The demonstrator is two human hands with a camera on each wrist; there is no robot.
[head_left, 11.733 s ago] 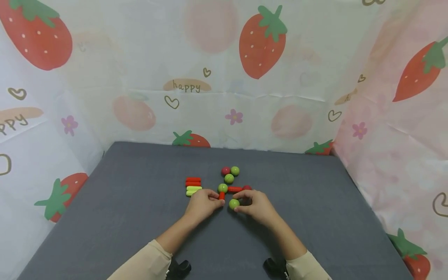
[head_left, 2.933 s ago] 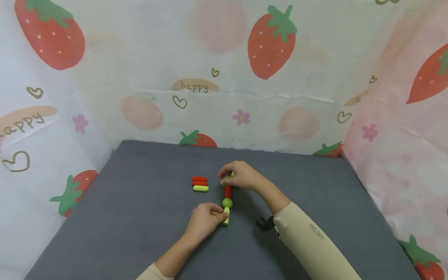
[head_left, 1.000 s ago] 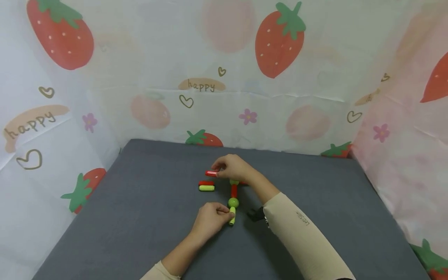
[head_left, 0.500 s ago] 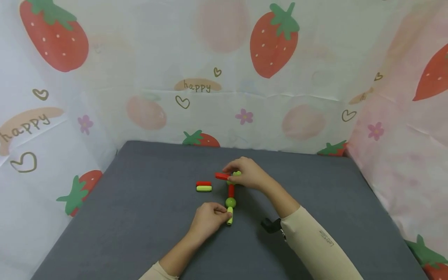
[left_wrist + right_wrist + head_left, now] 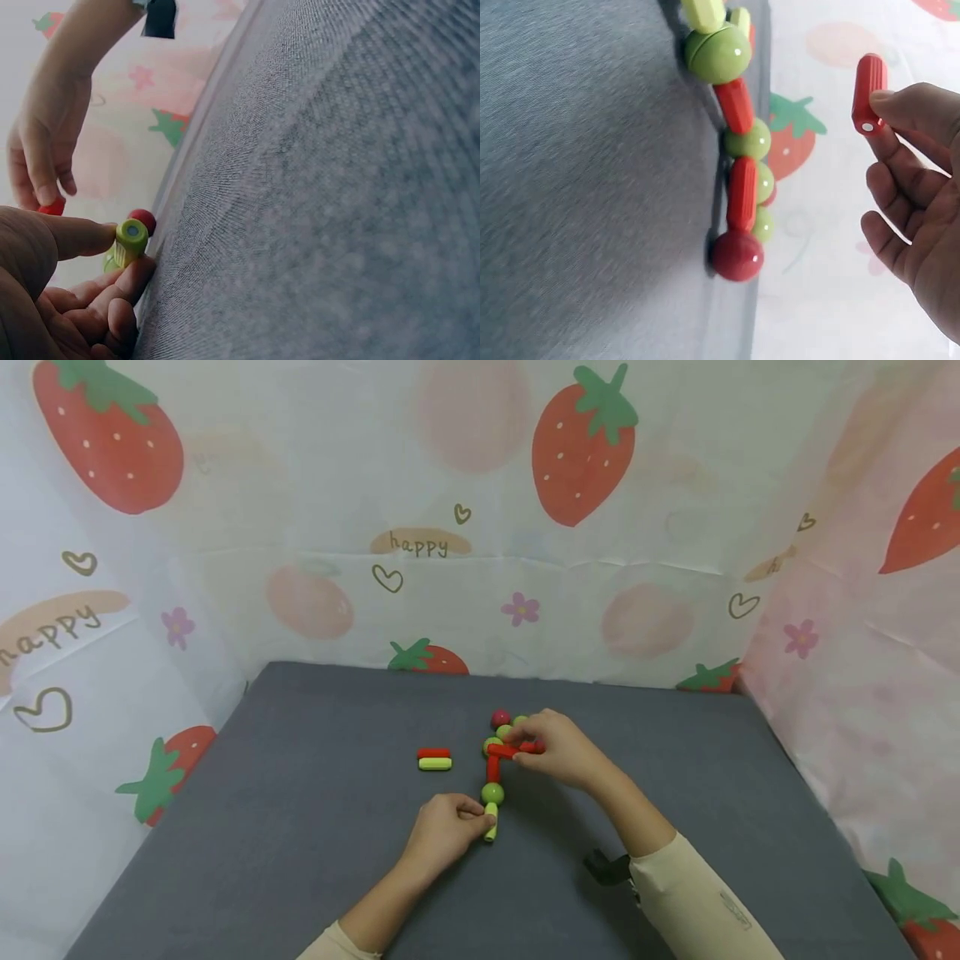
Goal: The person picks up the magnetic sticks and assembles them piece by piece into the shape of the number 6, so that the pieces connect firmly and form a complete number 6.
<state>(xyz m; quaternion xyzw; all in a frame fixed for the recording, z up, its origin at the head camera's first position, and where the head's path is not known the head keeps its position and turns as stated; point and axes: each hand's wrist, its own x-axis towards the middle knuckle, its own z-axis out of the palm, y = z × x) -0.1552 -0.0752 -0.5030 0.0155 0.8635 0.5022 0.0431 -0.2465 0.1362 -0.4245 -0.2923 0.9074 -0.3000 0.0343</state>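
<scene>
My left hand (image 5: 444,831) pinches a yellow-green magnetic rod (image 5: 491,828) between thumb and fingers, low at the table. That rod's far end meets a green ball (image 5: 492,793). From this ball a red rod (image 5: 492,769) runs to another green ball (image 5: 748,140). There a second red rod (image 5: 742,193) turns off sideways to a dark red ball (image 5: 738,256). Above this chain my right hand (image 5: 561,750) pinches a loose red rod (image 5: 871,88), apart from the balls; its near end shows a pale round magnet in the right wrist view.
Left of the chain lie a red rod (image 5: 433,752) and a yellow-green rod (image 5: 435,764), side by side. Behind it sit a red ball (image 5: 500,718) and two green balls, partly hidden by the right hand. Grey cloth covers the table (image 5: 337,827); a printed curtain (image 5: 315,510) stands behind.
My right hand took a red rod from the pile at left and carried it right, over the chain. A yellow-green rod has joined the chain's near end since the oldest frame; my left hand keeps holding it.
</scene>
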